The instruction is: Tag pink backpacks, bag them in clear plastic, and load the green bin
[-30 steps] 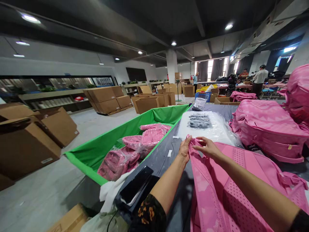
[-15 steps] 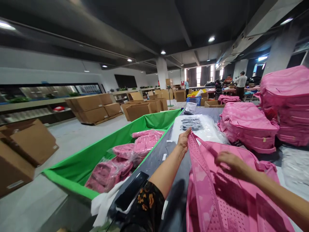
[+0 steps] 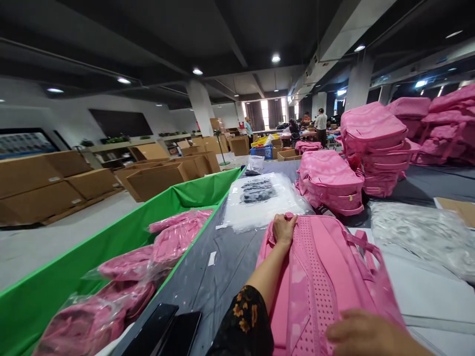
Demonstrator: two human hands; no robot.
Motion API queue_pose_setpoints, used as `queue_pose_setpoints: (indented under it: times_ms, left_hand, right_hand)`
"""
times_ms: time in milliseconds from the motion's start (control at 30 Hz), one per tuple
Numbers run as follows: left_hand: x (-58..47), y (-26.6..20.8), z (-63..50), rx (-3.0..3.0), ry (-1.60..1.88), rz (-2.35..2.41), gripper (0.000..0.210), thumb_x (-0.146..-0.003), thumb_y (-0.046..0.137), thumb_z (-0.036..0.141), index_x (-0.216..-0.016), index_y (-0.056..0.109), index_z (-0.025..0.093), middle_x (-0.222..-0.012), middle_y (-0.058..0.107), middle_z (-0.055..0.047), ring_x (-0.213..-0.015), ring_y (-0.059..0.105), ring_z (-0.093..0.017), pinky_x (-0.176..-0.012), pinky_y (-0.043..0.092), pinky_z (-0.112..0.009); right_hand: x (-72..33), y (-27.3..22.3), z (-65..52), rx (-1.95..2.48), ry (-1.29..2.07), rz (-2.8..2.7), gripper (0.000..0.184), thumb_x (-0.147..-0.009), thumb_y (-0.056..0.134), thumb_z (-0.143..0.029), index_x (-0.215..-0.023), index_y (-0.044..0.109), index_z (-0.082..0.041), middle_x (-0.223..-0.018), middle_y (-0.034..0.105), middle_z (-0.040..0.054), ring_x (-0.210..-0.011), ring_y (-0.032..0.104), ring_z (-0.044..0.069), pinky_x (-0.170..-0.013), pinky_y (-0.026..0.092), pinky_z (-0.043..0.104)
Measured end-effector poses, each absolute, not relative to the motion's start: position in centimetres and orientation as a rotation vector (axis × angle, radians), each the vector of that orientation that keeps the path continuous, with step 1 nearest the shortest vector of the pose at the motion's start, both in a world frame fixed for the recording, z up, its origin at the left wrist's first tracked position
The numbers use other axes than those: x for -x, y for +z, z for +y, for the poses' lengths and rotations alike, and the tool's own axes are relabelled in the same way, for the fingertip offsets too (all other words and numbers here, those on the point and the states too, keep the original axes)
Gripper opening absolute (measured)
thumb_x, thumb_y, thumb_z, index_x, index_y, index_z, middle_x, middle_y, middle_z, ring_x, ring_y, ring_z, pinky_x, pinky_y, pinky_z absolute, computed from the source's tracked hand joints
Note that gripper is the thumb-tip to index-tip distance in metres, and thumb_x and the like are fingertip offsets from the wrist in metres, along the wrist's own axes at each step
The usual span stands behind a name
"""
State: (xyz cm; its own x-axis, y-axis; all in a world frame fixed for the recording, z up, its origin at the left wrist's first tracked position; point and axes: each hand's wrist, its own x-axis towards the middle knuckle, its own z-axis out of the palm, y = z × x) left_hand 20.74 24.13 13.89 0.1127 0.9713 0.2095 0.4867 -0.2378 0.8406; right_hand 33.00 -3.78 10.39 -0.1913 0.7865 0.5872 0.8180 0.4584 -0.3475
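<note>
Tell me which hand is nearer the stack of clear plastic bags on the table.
Left. The left hand rests on the far end of the pink backpack, just short of the stack of clear plastic bags. The right hand lies on the backpack's near end, much farther away.

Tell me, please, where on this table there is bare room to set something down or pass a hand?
Bare grey table lies between the green bin and the pink backpack under both hands, left hand and right hand. More lies right of the backpack, below the loose plastic. It is crowded around the plastic bag stack and the stacked backpacks.
</note>
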Motion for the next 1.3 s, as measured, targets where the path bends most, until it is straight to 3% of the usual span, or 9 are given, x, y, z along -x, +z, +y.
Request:
queue_pose_setpoints:
  times_ms: [67, 133, 233, 367, 633, 767, 900, 1133, 1300]
  left_hand:
    - [-20.0, 14.5, 24.9, -1.900, 1.007, 1.438, 0.025, -0.081, 0.078, 0.033, -0.097, 0.069, 0.016, -0.113, 0.063, -0.015, -0.110, 0.062, -0.030, -0.094, 0.045, -0.037]
    - [-19.7, 15.4, 25.3, -2.000, 1.009, 1.427, 0.038, -0.079, 0.081, 0.028, -0.111, 0.065, 0.017, -0.123, 0.059, -0.014, -0.120, 0.057, -0.031, -0.101, 0.042, -0.039]
    - [-20.6, 16.3, 24.5, -2.269, 1.013, 1.142, 0.043, -0.082, 0.078, 0.023, -0.122, 0.062, 0.021, -0.136, 0.054, -0.014, -0.132, 0.047, -0.032, -0.111, 0.036, -0.045]
    - [-25.1, 16.1, 21.7, -2.448, 0.776, 0.516, 0.019, -0.085, 0.072, 0.019, -0.103, 0.070, 0.021, -0.117, 0.068, -0.013, -0.117, 0.056, -0.030, -0.106, 0.041, -0.044]
    - [-29.3, 13.8, 17.7, -2.270, 0.702, 0.139, 0.017, -0.087, 0.058, 0.014, -0.074, 0.067, 0.022, -0.076, 0.067, -0.003, -0.077, 0.062, -0.021, -0.085, 0.048, -0.032]
    - [-28.1, 12.0, 16.9, -2.166, 0.820, 0.172, 0.030, -0.082, 0.059, 0.012, -0.055, 0.051, 0.023, -0.062, 0.051, -0.003, -0.072, 0.055, -0.022, -0.092, 0.045, -0.040]
    - [-27.9, 11.2, 17.5, -2.105, 0.833, 0.183, 0.027, -0.075, 0.060, 0.007, -0.055, 0.054, 0.023, -0.065, 0.053, -0.004, -0.075, 0.056, -0.023, -0.088, 0.046, -0.038]
    - [-27.0, 12.1, 17.7, -2.010, 0.827, 0.249, 0.014, -0.087, 0.063, 0.022, -0.084, 0.075, 0.018, -0.080, 0.069, -0.009, -0.078, 0.064, -0.024, -0.085, 0.052, -0.038]
    - [-27.4, 17.1, 15.9, -2.193, 0.960, -0.102, 0.048, -0.085, 0.076, 0.031, -0.131, 0.066, 0.021, -0.133, 0.066, -0.012, -0.123, 0.061, -0.028, -0.109, 0.044, -0.038]
  right_hand:
    - [-37.3, 13.0, -3.6, 1.448, -0.023, -1.825, 0.031, -0.095, 0.051, -0.044, -0.119, 0.071, -0.039, -0.101, 0.077, 0.0056, -0.090, 0.074, 0.024, -0.080, 0.062, 0.034]
    - [-41.6, 15.0, -2.1, 1.743, -0.065, -1.488, 0.041, -0.090, 0.054, -0.055, -0.114, 0.072, -0.027, -0.111, 0.074, 0.0126, -0.098, 0.072, 0.030, -0.086, 0.060, 0.044]
    - [-45.7, 14.9, 1.7, 2.103, 0.314, -0.985, 0.062, -0.077, 0.056, -0.073, -0.101, 0.069, -0.017, -0.078, 0.072, 0.0145, -0.068, 0.070, 0.030, -0.063, 0.058, 0.045]
    - [-46.4, 13.2, 7.0, 2.093, 0.537, -0.900, 0.070, -0.075, 0.048, -0.086, -0.076, 0.063, -0.018, -0.051, 0.057, 0.0047, -0.044, 0.057, 0.021, -0.044, 0.046, 0.033]
    - [-41.4, 17.8, 5.7, 1.772, 0.035, -1.265, 0.042, -0.077, 0.062, -0.063, -0.078, 0.060, -0.021, -0.066, 0.064, 0.0013, -0.059, 0.060, 0.017, -0.054, 0.046, 0.026]
    - [-36.5, 18.1, 2.8, 1.568, -0.355, -1.471, 0.017, -0.083, 0.059, -0.038, -0.079, 0.060, -0.022, -0.064, 0.064, -0.0015, -0.051, 0.059, 0.012, -0.052, 0.046, 0.023]
    - [-33.5, 19.0, 1.8, 1.411, -0.641, -1.573, 0.007, -0.087, 0.058, -0.026, -0.083, 0.061, -0.022, -0.065, 0.066, -0.0019, -0.050, 0.060, 0.011, -0.052, 0.048, 0.021]
    - [-34.4, 21.4, -0.5, 1.515, -0.479, -1.386, 0.015, -0.086, 0.064, -0.038, -0.083, 0.062, -0.024, -0.061, 0.061, -0.0028, -0.047, 0.057, 0.011, -0.048, 0.047, 0.021]
    - [-36.5, 23.5, -0.5, 1.600, -0.264, -1.351, 0.033, -0.084, 0.064, -0.054, -0.080, 0.065, -0.022, -0.062, 0.061, 0.0000, -0.050, 0.056, 0.012, -0.047, 0.044, 0.023]
